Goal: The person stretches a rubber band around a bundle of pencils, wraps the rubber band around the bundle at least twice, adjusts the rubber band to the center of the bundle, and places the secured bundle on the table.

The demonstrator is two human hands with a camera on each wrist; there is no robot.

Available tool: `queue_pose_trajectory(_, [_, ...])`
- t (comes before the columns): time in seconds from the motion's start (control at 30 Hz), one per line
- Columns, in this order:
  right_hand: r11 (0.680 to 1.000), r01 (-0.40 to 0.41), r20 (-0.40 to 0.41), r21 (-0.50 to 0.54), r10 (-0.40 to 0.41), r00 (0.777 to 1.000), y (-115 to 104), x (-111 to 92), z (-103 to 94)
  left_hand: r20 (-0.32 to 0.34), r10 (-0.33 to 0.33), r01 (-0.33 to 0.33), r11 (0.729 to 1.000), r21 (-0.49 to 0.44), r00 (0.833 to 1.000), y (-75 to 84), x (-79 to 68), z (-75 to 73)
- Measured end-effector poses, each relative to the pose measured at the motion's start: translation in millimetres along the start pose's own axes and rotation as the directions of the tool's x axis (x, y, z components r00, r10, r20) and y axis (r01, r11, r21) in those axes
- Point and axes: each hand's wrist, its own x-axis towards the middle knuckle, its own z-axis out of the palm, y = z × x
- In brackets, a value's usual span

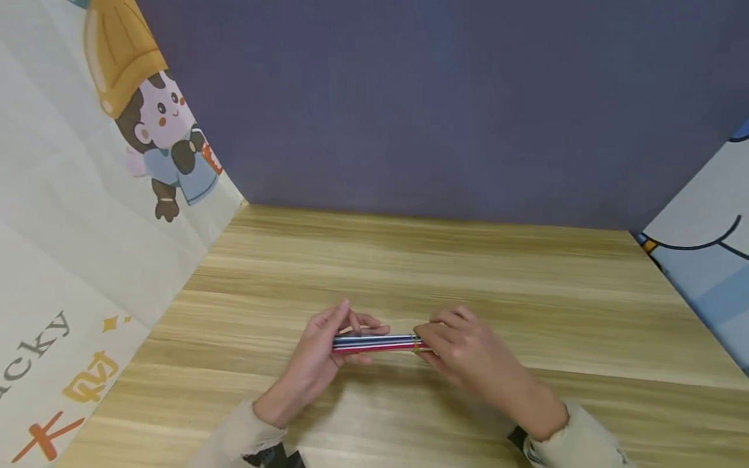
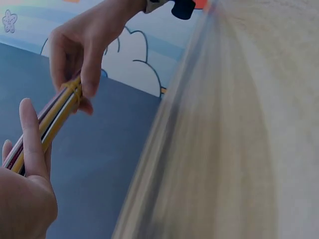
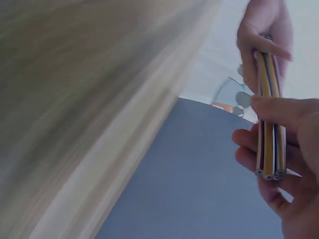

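A bundle of several pencils (image 1: 374,343) in yellow, red, white and dark colours lies level between the two hands, above the table. My left hand (image 1: 318,348) holds one end, its thumb and fingers around the bundle. At the other end, my right hand (image 1: 468,344) pinches the pencils beside a yellowish rubber band (image 2: 73,89) wound around them. Flat pencil ends (image 3: 269,175) show past the right fingers in the right wrist view. The right fingertips sit right at the band, and part of it is hidden behind them.
The wood-grain table (image 1: 445,273) extends beneath both hands. A dark blue-grey panel (image 1: 421,110) stands along its back edge. At the left hangs a white sheet (image 1: 70,214) with a cartoon figure and lettering; a blue and white printed sheet (image 1: 702,260) is at the right.
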Motion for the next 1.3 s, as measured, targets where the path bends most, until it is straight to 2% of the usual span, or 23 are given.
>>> queue_pose_trajectory(0.1, [0.999,0.031,-0.015,-0.045,-0.032,0.999,-6.6,2.0,7.5,0.025,-0.030,0.029,0.999,0.013,0.999,-4.7,-0.4,3.7])
queue_pose_trajectory(0.2, [0.999,0.015,0.013,-0.043,-0.014,1.000,-11.6,4.0,11.5,0.052,-0.035,0.034,0.999,0.022,0.998,-5.5,-0.1,6.0])
queue_pose_trajectory(0.33, [0.997,-0.075,0.075,-0.007,0.075,0.994,-8.6,3.8,7.4,0.041,-0.001,0.000,0.999,0.033,0.999,-0.1,-0.2,4.5])
queue_pose_trajectory(0.43, [0.994,-0.106,0.091,0.018,0.104,0.990,-2.5,2.2,2.1,0.036,0.004,-0.005,0.999,0.032,0.999,3.8,-0.8,1.9])
queue_pose_trajectory(0.53, [0.998,-0.062,0.073,-0.001,0.062,0.995,0.9,1.4,1.0,0.028,0.000,-0.001,0.999,0.032,1.000,5.1,-1.0,0.2])
queue_pose_trajectory(0.7, [0.995,0.039,0.051,-0.097,-0.035,0.998,-1.5,1.5,8.5,0.011,0.000,-0.001,0.998,0.056,1.000,2.1,-2.3,0.9])
queue_pose_trajectory(0.83, [0.989,0.030,0.041,-0.148,-0.024,0.999,-6.8,0.2,14.2,0.006,0.009,-0.009,0.999,0.046,1.000,-0.7,-3.1,2.6])
queue_pose_trajectory(0.97, [0.984,0.026,0.091,-0.178,-0.010,0.996,-15.2,-1.2,20.2,0.017,0.001,-0.002,0.999,0.045,1.000,-1.3,-3.7,5.3])
queue_pose_trajectory(1.07, [0.989,-0.009,0.145,-0.148,0.031,0.989,-17.4,-0.8,21.7,0.025,0.002,-0.003,0.999,0.053,1.000,0.2,-3.8,6.9])
queue_pose_trajectory(1.2, [0.990,-0.131,0.215,-0.045,0.137,0.967,-10.7,-0.9,12.5,0.046,0.019,-0.021,0.998,0.058,0.999,4.2,-3.6,5.9])
queue_pose_trajectory(1.3, [0.988,-0.155,0.245,0.012,0.148,0.958,-7.0,-2.4,5.8,0.061,0.019,-0.022,0.998,0.055,0.998,5.7,-3.5,3.7])
